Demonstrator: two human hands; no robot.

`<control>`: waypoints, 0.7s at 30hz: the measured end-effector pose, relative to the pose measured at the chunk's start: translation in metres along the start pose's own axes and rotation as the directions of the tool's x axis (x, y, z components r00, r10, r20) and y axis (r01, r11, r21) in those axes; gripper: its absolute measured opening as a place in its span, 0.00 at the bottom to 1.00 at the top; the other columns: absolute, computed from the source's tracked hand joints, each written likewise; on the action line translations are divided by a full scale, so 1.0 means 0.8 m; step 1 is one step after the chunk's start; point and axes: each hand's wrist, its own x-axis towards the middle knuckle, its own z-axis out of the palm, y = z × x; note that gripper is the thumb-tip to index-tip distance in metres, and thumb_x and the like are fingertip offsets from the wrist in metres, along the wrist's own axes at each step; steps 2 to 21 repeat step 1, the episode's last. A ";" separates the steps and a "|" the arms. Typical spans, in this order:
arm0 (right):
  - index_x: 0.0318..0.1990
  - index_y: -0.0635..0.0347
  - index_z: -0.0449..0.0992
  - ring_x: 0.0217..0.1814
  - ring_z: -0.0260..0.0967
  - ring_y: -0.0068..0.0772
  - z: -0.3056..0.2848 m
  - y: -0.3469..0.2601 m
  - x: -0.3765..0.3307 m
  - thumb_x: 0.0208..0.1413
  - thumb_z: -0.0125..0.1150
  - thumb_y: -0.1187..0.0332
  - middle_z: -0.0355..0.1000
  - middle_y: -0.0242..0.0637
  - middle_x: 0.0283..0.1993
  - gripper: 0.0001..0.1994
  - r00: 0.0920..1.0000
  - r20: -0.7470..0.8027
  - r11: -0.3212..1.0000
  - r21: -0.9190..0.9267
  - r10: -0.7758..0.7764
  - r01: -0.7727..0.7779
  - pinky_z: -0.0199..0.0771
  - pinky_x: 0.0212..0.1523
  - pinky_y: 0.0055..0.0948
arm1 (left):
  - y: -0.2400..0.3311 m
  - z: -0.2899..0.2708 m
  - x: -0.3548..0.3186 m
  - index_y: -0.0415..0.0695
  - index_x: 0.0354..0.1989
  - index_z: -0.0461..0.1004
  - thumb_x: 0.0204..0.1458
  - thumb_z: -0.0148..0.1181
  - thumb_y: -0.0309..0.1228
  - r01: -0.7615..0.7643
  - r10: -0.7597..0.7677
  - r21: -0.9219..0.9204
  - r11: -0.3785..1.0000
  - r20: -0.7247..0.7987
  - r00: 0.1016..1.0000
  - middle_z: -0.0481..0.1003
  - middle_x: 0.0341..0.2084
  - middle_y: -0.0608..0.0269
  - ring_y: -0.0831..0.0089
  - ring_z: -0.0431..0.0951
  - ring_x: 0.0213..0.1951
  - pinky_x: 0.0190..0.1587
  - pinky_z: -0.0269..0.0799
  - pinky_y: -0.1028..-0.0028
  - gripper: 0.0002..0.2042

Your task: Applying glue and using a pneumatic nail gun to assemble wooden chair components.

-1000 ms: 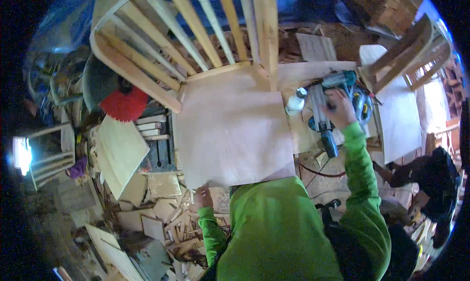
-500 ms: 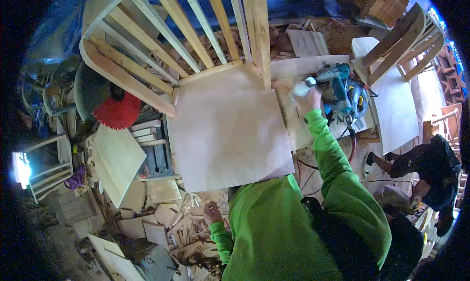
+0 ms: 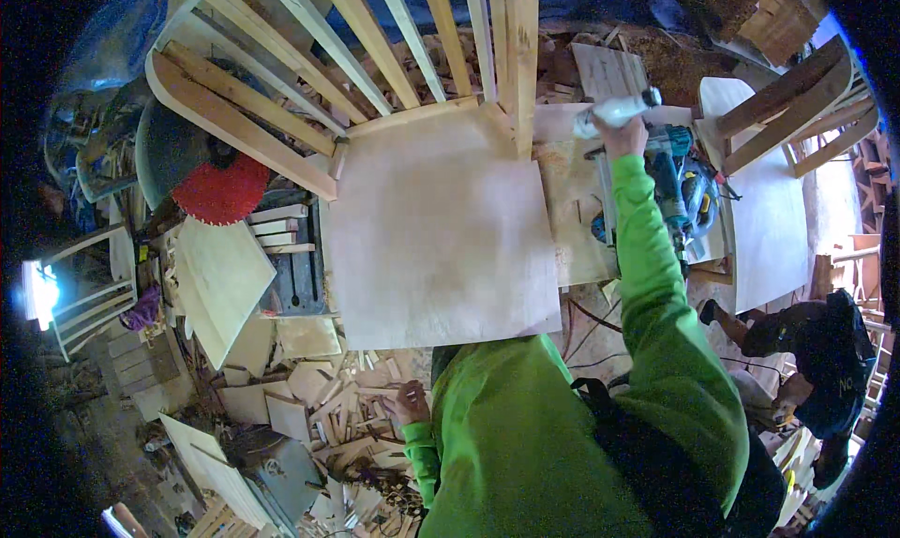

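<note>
Head view: plywood seat panel (image 3: 441,233), pale, smooth and roughly square, is seen lying on an unfinished wooden chair (image 3: 356,65), whose slatted back of bare light timber fans toward the top edge. A white tube-shaped bottle (image 3: 614,112) is held in the right hand (image 3: 623,135), which is closed round its lower part; the bottle is raised over the worktop (image 3: 572,210) just right of the seat panel, tilted with its capped end toward the right, probably so that it can be brought over the wood. A teal power saw (image 3: 680,186) is seen resting on the worktop just beside the green sleeve (image 3: 647,257), laid on its side within reach. The left hand (image 3: 411,402) is hung low at the person's side, above a litter of small wood offcuts (image 3: 328,407) on the floor; nothing is seen in it, and the fingers look loosely curled. A red circular blade (image 3: 222,189) and a loose curved board (image 3: 220,290) are seen left of the chair. A second chair (image 3: 787,126) is stood at the right.
</note>
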 end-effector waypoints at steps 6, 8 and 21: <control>0.41 0.58 0.71 0.42 0.72 0.41 0.007 0.004 0.019 0.31 0.74 0.56 0.74 0.44 0.40 0.28 0.999 -0.006 0.996 -0.073 0.045 -0.046 0.71 0.43 0.37 | 0.001 0.001 0.000 0.38 0.34 0.73 0.49 0.57 0.30 -0.001 0.001 0.000 1.000 -0.004 1.000 0.76 0.25 0.58 0.70 0.77 0.25 0.26 0.74 0.74 0.08; 0.41 0.58 0.71 0.42 0.72 0.41 0.007 0.004 0.019 0.31 0.74 0.56 0.74 0.44 0.40 0.28 0.999 -0.006 0.996 -0.073 0.045 -0.046 0.71 0.43 0.37 | 0.001 0.001 0.000 0.38 0.34 0.73 0.49 0.57 0.30 -0.001 0.001 0.000 1.000 -0.004 1.000 0.76 0.25 0.58 0.70 0.77 0.25 0.26 0.74 0.74 0.08; 0.41 0.58 0.71 0.42 0.72 0.41 0.007 0.004 0.019 0.31 0.74 0.56 0.74 0.44 0.40 0.28 0.999 -0.006 0.996 -0.073 0.045 -0.046 0.71 0.43 0.37 | 0.001 0.001 0.000 0.38 0.34 0.73 0.49 0.57 0.30 -0.001 0.001 0.000 1.000 -0.004 1.000 0.76 0.25 0.58 0.70 0.77 0.25 0.26 0.74 0.74 0.08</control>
